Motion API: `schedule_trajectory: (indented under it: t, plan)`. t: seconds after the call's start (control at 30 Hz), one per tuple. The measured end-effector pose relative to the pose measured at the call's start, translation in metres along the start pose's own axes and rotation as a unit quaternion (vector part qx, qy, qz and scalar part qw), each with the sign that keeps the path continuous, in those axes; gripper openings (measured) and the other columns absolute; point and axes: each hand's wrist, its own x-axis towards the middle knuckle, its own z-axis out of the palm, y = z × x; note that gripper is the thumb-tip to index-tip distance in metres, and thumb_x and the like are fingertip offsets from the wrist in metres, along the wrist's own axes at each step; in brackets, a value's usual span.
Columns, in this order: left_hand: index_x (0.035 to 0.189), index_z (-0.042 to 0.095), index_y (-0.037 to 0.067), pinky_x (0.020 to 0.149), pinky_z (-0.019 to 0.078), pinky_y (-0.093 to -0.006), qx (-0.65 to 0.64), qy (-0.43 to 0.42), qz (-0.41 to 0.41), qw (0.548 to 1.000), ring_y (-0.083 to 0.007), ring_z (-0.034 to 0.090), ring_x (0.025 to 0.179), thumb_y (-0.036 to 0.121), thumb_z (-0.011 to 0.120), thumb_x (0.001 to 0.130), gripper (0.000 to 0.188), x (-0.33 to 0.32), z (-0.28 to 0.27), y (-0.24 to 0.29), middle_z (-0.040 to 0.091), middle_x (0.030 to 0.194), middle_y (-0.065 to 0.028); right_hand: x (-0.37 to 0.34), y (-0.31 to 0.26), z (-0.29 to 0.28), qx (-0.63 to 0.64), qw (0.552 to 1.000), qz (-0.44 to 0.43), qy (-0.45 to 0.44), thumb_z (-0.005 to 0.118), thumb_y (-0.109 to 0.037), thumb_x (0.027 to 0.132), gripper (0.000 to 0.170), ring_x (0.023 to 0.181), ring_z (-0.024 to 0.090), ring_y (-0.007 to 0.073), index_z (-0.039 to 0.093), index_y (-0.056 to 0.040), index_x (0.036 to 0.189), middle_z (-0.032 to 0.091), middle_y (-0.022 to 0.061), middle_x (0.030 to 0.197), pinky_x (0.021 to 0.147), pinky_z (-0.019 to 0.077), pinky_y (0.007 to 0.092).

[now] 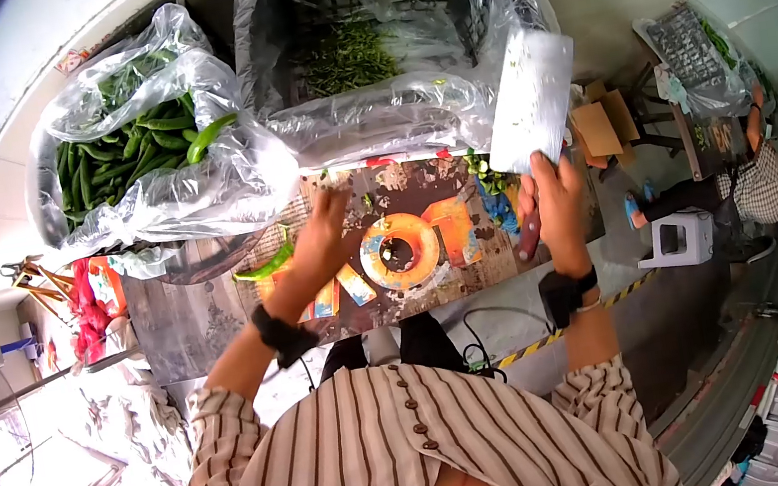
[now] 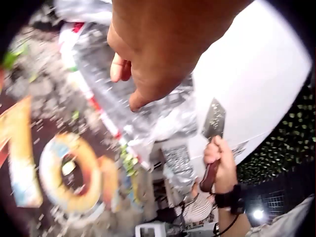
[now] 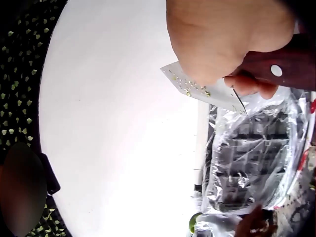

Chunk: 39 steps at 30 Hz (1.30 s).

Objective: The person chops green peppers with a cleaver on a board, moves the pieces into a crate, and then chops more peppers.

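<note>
My right hand [image 1: 557,203] grips a cleaver by its dark red handle [image 1: 530,234], with the broad blade [image 1: 534,101] raised above the table. Small green and pale bits stick to that blade [image 3: 190,90] in the right wrist view. My left hand [image 1: 321,243] is held over the table with nothing in it, its fingers loosely bent in the left wrist view. A single green pepper [image 1: 267,264] lies close to the left hand. Chopped green pieces [image 1: 481,167] sit at the table's far edge, near the cleaver.
Beyond the worn wooden table [image 1: 180,324] stands a crate lined with clear plastic [image 1: 369,110], holding shredded greens [image 1: 346,56]. To its left, a plastic-lined container [image 1: 45,194] is full of green peppers [image 1: 120,160]. Another person [image 1: 761,187] sits at the right, beside a white stool [image 1: 678,240].
</note>
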Motion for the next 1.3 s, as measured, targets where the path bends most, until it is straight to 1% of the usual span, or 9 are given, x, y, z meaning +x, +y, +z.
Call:
schedule_trajectory:
  t: [0.07, 0.13, 0.17, 0.27, 0.47, 0.73, 0.87, 1.0, 1.3]
  plan:
    - [0.142, 0.032, 0.01, 0.087, 0.0513, -0.0429, 0.045, -0.101, 0.047, 0.993, -0.0383, 0.051, 0.113, 0.017, 0.077, 0.071, 0.084, -0.049, 0.045, -0.039, 0.039, 0.135, -0.0175, -0.011, 0.017, -0.015, -0.009, 1.0, -0.001, 0.01, 0.047, -0.016, 0.097, 0.022, 0.041, 0.043, 0.0109, 0.043, -0.003, 0.078, 0.044, 0.0027, 0.058, 0.04, 0.0395, 0.0271]
    - [0.145, 0.022, 0.011, 0.096, 0.0456, -0.0442, 0.043, -0.205, -0.091, 0.973, -0.0404, 0.04, 0.125, 0.02, 0.08, 0.067, 0.098, -0.062, 0.045, -0.012, 0.029, 0.144, -0.0157, -0.024, 0.026, -0.029, 0.001, 0.999, 0.019, 0.034, 0.046, -0.016, 0.097, 0.021, 0.04, 0.043, 0.0104, 0.044, -0.0025, 0.081, 0.044, 0.0023, 0.058, 0.038, 0.0396, 0.0266]
    - [0.147, 0.011, 0.007, 0.103, 0.0386, -0.0446, 0.075, -0.191, -0.097, 0.974, -0.0429, 0.026, 0.133, 0.025, 0.084, 0.061, 0.114, -0.063, 0.057, -0.02, 0.021, 0.148, -0.0181, -0.03, 0.036, -0.039, -0.004, 0.999, 0.021, 0.044, 0.05, -0.023, 0.096, 0.022, 0.043, 0.044, 0.0114, 0.046, -0.0038, 0.084, 0.045, 0.0029, 0.06, 0.039, 0.04, 0.028]
    - [0.142, 0.012, -0.005, 0.106, 0.031, -0.0441, 0.114, -0.113, -0.095, 0.982, -0.0401, 0.032, 0.125, 0.034, 0.089, 0.052, 0.125, -0.047, 0.08, -0.042, 0.029, 0.134, -0.0243, -0.046, 0.046, -0.054, 0.009, 0.995, 0.061, 0.081, 0.051, -0.022, 0.096, 0.021, 0.043, 0.045, 0.0113, 0.047, -0.004, 0.085, 0.047, 0.0035, 0.06, 0.04, 0.0405, 0.028]
    - [0.138, 0.018, -0.006, 0.094, 0.0433, -0.0384, 0.086, -0.093, -0.1, 0.987, -0.0367, 0.041, 0.115, 0.028, 0.088, 0.053, 0.115, 0.001, 0.104, -0.039, 0.035, 0.122, -0.0205, -0.072, 0.055, -0.078, 0.036, 0.978, 0.118, 0.167, 0.047, -0.016, 0.096, 0.016, 0.042, 0.044, 0.0102, 0.049, -0.0023, 0.086, 0.045, 0.0014, 0.06, 0.04, 0.0408, 0.0267]
    - [0.124, 0.045, 0.004, 0.077, 0.0485, -0.0445, -0.042, 0.024, 0.023, 0.999, -0.0406, 0.053, 0.097, 0.017, 0.068, 0.08, 0.051, 0.067, 0.183, -0.007, 0.046, 0.114, -0.0191, -0.094, 0.078, -0.122, 0.049, 0.963, 0.129, 0.232, 0.05, -0.018, 0.095, 0.016, 0.042, 0.044, 0.0123, 0.047, -0.0036, 0.087, 0.044, 0.0022, 0.06, 0.041, 0.04, 0.0288]
    - [0.126, 0.043, 0.002, 0.082, 0.0465, -0.046, -0.071, -0.03, 0.001, 0.997, -0.041, 0.051, 0.1, 0.008, 0.066, 0.077, 0.055, 0.112, 0.213, 0.033, 0.046, 0.109, -0.021, -0.107, 0.087, -0.141, 0.02, 0.956, 0.125, 0.264, 0.05, -0.017, 0.095, 0.018, 0.041, 0.045, 0.0122, 0.047, -0.0039, 0.082, 0.045, 0.0024, 0.059, 0.039, 0.0397, 0.0274]
    - [0.105, 0.051, 0.003, 0.082, 0.0394, -0.0468, -0.071, 0.079, 0.019, 0.994, -0.0395, 0.045, 0.097, 0.0, 0.057, 0.068, 0.038, 0.146, 0.251, 0.039, 0.051, 0.098, -0.0212, -0.118, 0.091, -0.151, -0.004, 0.949, 0.146, 0.278, 0.05, -0.017, 0.094, 0.018, 0.041, 0.047, 0.0101, 0.051, -0.0029, 0.082, 0.048, 0.0014, 0.057, 0.04, 0.039, 0.0243]
    - [0.124, 0.048, -0.001, 0.087, 0.0437, -0.0436, -0.078, -0.019, 0.057, 0.995, -0.0412, 0.049, 0.105, -0.007, 0.054, 0.072, 0.053, 0.141, 0.239, 0.059, 0.047, 0.114, -0.0213, -0.124, 0.124, -0.164, 0.045, 0.949, 0.18, 0.255, 0.051, -0.016, 0.093, 0.017, 0.041, 0.047, 0.01, 0.05, -0.0031, 0.083, 0.048, 0.0012, 0.058, 0.04, 0.0406, 0.0252]
